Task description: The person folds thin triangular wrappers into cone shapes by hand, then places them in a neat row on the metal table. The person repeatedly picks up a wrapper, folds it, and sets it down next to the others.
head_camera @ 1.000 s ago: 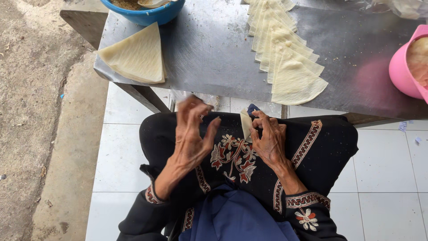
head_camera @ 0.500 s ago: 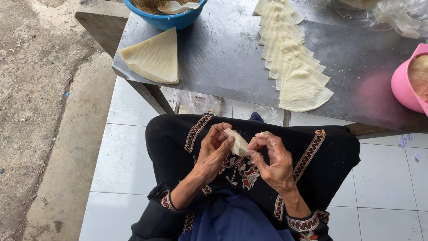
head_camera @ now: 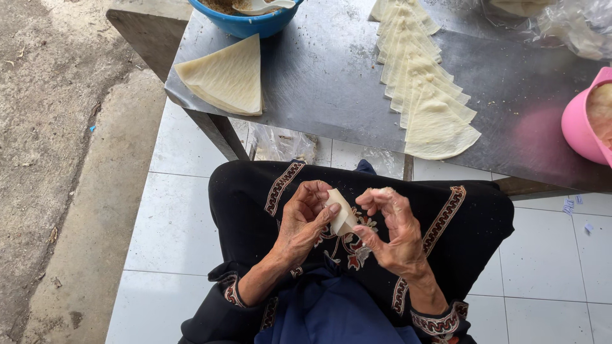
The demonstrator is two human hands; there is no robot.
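Holding a small folded pastry wrapper (head_camera: 341, 213) over the lap, the left hand (head_camera: 303, 223) is closed on its lower left edge, thumb and fingertips pinched against it. Just right of it, the right hand (head_camera: 392, 232) is seen with fingers curled together and tips touching or almost touching the wrapper's right edge; firm contact cannot be confirmed.

The wrapper is judged very light, thin, limp and easily torn, probably slightly tacky. A grip at the folded edges with fingertips only is judged best.

Well ahead of the left hand, a stack of triangular wrappers (head_camera: 226, 79) is noted on the metal table (head_camera: 331, 95), with a blue bowl (head_camera: 245, 19) beyond. Ahead of the right hand, a row of overlapping triangles (head_camera: 424, 89) is recorded. Farther right, crumpled clear plastic packaging (head_camera: 574, 25) and a pink bowl (head_camera: 583, 124) are noted. No labels or signs are seen.
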